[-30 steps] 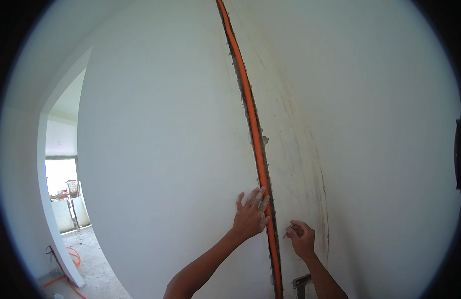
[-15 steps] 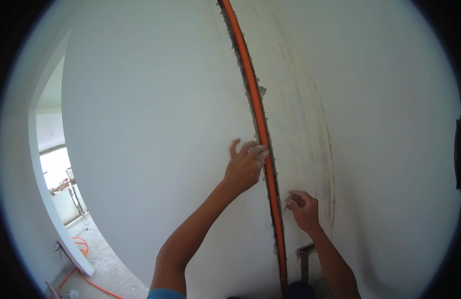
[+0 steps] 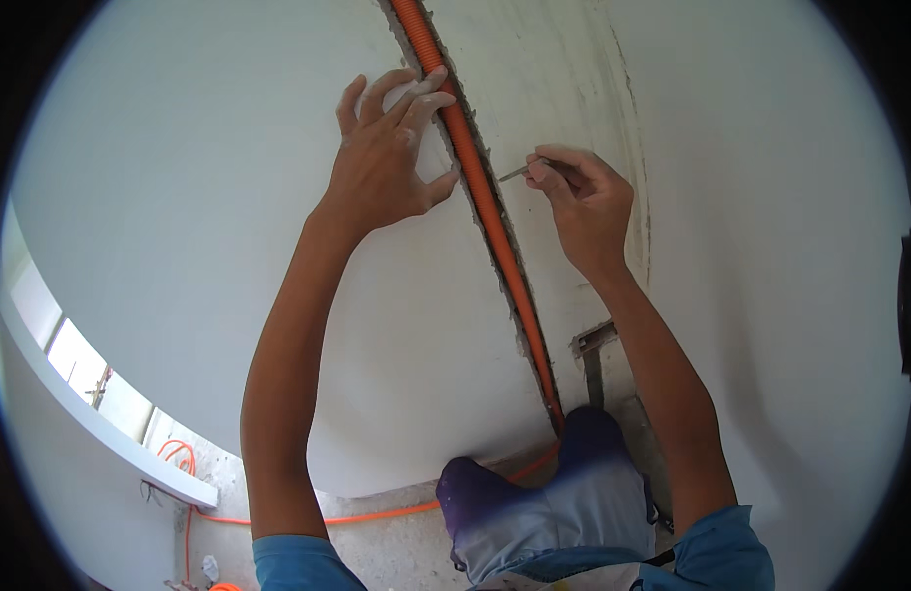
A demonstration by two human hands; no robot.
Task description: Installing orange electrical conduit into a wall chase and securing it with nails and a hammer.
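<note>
1. Firstly, an orange corrugated pipe [image 3: 482, 194] sat inside a rough-edged groove [image 3: 523, 340], which ran aslant down the pale wall [image 3: 190, 246] to its bottom edge
2. The left hand [image 3: 382, 163] was placed at the groove's left edge, its fingers spread and bent; the foremost fingertips lay over the pipe, and the thumb stood well apart from them, its tip at the same edge lower down. Pale dust was noted on the fingers
3. The right hand [image 3: 588, 202] was on the opposite side, narrowed to a pinch on a thin nail-like piece [image 3: 515, 173]. The tip of that piece pointed left and stood just beside the groove's right edge; whether it touched the edge could not be told
4. Near the wall's bottom edge, right of the groove, a small rectangular recess [image 3: 595, 337] was found, with a short channel [image 3: 594, 379] leading down from it
5. On the concrete floor [image 3: 362, 540], an orange line [image 3: 377, 515] ran leftward along the wall's bottom edge, partly hidden by the trousers [image 3: 593, 502]; an orange coil [image 3: 180, 453] lay by the doorway
6. Blue sleeves [image 3: 303, 563] covered both upper arms, and the wearer's knees were observed close to the wall, at the foot of the groove
</note>
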